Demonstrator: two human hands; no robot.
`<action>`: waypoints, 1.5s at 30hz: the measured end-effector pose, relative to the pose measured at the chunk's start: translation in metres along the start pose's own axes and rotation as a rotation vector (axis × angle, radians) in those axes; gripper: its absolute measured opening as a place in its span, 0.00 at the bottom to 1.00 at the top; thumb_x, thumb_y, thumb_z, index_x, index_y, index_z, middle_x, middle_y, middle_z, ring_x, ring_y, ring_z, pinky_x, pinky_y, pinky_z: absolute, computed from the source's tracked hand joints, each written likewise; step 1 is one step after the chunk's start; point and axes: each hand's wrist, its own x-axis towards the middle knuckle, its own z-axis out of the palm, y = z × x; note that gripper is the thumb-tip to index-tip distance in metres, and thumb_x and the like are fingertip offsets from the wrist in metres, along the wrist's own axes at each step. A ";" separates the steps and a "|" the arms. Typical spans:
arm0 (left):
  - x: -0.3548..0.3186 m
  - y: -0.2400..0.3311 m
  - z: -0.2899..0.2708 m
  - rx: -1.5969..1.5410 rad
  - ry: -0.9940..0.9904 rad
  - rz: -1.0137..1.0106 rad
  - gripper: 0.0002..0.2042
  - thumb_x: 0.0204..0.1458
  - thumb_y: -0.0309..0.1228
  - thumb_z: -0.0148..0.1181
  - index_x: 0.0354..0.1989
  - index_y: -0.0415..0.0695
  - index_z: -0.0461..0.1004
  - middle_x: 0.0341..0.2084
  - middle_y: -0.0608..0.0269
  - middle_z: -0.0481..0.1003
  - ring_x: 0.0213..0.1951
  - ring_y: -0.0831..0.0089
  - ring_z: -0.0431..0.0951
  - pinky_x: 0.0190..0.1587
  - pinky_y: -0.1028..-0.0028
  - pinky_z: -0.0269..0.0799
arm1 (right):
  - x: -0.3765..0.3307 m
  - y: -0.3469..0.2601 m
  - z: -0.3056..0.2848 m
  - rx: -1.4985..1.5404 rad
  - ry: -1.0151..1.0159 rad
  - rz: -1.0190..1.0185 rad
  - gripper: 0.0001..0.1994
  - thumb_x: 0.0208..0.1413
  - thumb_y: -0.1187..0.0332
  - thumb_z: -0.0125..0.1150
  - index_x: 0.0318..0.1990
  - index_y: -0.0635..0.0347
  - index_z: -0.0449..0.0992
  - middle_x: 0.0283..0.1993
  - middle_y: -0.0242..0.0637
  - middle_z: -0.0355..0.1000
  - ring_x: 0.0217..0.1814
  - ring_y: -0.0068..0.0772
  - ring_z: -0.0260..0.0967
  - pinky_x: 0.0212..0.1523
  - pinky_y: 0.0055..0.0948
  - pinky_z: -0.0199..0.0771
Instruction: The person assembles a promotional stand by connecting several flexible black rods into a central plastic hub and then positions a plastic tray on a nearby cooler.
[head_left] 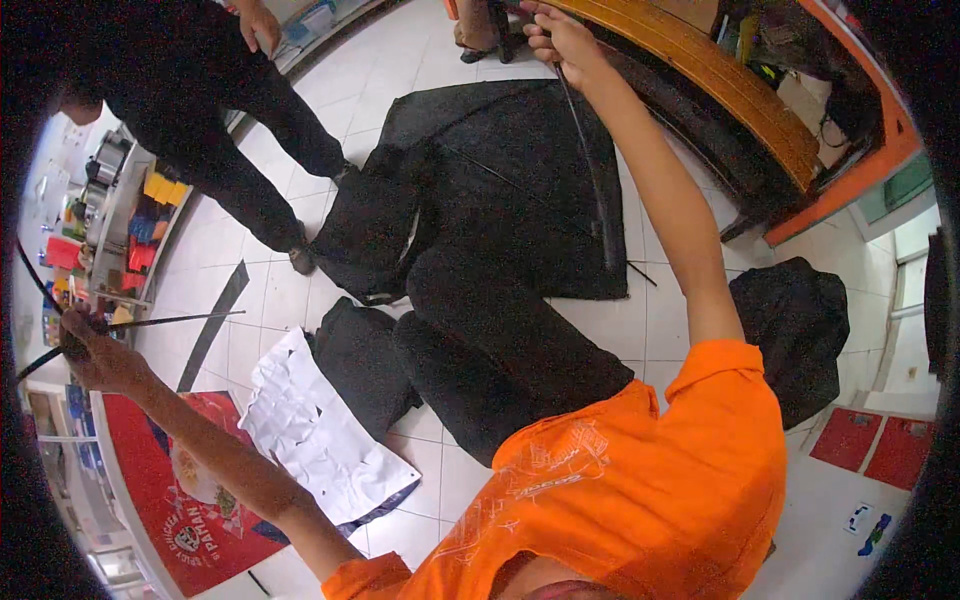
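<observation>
Hands wide apart. Left hand (95,352) closed round slim dark rods (180,319), held off to the left; right hand (568,45) closed on another dark rod (579,125), slanting down over black fabric (520,125) on the tiled floor (660,330). Rods look light, springy; best gripped mid-length. Fabric seems soft, limp; take by edges.

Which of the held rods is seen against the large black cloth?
The rod in the right hand; the rods in the left hand appear away from that cloth.
</observation>
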 end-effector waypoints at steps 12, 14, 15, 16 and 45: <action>-0.023 -0.037 0.011 0.183 -0.060 0.007 0.17 0.56 0.43 0.60 0.37 0.38 0.80 0.28 0.60 0.80 0.30 0.74 0.78 0.34 0.71 0.73 | 0.015 0.033 -0.024 0.054 -0.239 -0.026 0.14 0.64 0.67 0.44 0.54 0.56 0.70 0.37 0.36 0.73 0.30 0.19 0.68 0.22 0.16 0.65; -0.007 -0.040 -0.010 0.197 -0.039 -0.025 0.16 0.56 0.41 0.61 0.38 0.38 0.80 0.29 0.59 0.81 0.30 0.74 0.78 0.34 0.72 0.73 | 0.001 0.022 0.013 -0.060 -0.154 -0.074 0.15 0.64 0.65 0.47 0.56 0.58 0.69 0.41 0.36 0.74 0.37 0.20 0.74 0.26 0.16 0.70; 0.010 -0.056 -0.034 0.260 -0.021 0.108 0.15 0.56 0.39 0.61 0.38 0.37 0.80 0.29 0.59 0.80 0.30 0.75 0.78 0.35 0.72 0.74 | -0.008 0.009 0.037 -0.008 -0.270 -0.072 0.16 0.63 0.65 0.47 0.56 0.59 0.69 0.46 0.38 0.74 0.43 0.24 0.74 0.31 0.19 0.73; 0.012 -0.070 -0.028 0.092 -0.038 -0.003 0.13 0.55 0.36 0.62 0.38 0.36 0.79 0.29 0.60 0.80 0.31 0.75 0.78 0.35 0.73 0.74 | -0.014 0.001 0.039 0.028 -0.362 -0.064 0.17 0.63 0.64 0.48 0.56 0.60 0.69 0.50 0.41 0.74 0.48 0.28 0.75 0.36 0.22 0.76; -0.038 0.011 0.057 -0.265 -0.096 -0.366 0.12 0.52 0.33 0.66 0.39 0.38 0.76 0.18 0.74 0.71 0.22 0.86 0.65 0.24 0.82 0.59 | -0.021 0.005 0.086 -0.316 -0.064 -0.533 0.16 0.66 0.57 0.47 0.32 0.60 0.68 0.20 0.30 0.61 0.16 0.21 0.61 0.17 0.24 0.66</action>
